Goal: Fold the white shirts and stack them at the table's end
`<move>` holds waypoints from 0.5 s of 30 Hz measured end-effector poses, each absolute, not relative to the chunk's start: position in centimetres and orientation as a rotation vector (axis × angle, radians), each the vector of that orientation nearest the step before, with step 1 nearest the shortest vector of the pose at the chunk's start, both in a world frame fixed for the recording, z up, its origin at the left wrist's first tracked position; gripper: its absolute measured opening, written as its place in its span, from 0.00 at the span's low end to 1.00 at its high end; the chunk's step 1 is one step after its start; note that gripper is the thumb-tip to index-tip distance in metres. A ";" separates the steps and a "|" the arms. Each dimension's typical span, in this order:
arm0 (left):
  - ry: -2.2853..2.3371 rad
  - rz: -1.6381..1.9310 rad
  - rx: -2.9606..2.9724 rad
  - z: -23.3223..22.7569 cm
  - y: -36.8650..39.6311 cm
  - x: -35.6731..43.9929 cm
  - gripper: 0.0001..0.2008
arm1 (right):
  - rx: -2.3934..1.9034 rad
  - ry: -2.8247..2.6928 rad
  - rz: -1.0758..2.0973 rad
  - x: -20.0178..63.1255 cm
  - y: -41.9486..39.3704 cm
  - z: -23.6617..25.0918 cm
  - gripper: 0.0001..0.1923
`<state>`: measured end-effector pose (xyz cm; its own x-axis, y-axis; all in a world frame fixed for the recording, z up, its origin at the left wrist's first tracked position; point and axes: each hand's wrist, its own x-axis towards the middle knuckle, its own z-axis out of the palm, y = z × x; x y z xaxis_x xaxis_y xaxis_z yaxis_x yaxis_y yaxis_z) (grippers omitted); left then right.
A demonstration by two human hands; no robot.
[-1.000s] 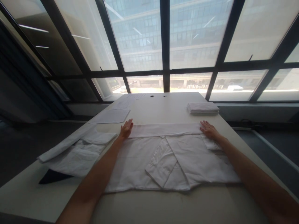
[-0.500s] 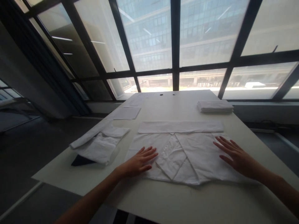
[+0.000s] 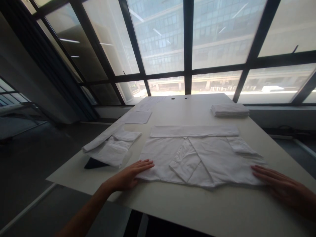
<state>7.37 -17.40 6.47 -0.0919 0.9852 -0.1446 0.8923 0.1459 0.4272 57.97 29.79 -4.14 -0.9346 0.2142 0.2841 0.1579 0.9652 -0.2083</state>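
So on the far left of the table (image 3: 187, 204) there's a rumpled white garment (image 3: 111, 149) with a dark cloth piece (image 3: 95, 163) poking out underneath. Next comes the left hand (image 3: 130, 172), fingers straight and close together over the near left corner of the spread white garment (image 3: 207, 154); they don't look clamped on it. Paper sheets (image 3: 139, 117) sit further back. The spread garment lies flat mid-table, a folded band along its far edge. Folded white cloths (image 3: 229, 110) are stacked behind it, and the right hand (image 3: 278, 182) is at its near right corner, fingers together, thumb hidden, so can't tell if it's pinching.

Looks light, soft and floppy to me, not fragile, though layers could slip. I'd grab both near corners, all layers at once.

Count, left to right: one rumpled garment, one dark piece, at least two sheets, one spread garment, one stack (too small to count layers), two hands.
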 end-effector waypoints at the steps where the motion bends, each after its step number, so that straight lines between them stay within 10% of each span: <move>1: 2.045 0.357 1.785 6.3 -17.5 7.0 0.44 | -0.273 -2.784 0.274 58.0 29.9 -4.0 0.29; 8: 2.041 0.825 1.616 5.8 -17.1 3.6 0.13 | -0.513 -2.534 0.588 57.0 30.3 -2.2 0.13; 15: 2.369 1.280 1.162 6.5 -12.7 0.8 0.24 | -1.023 -2.258 0.704 52.4 32.7 3.4 0.26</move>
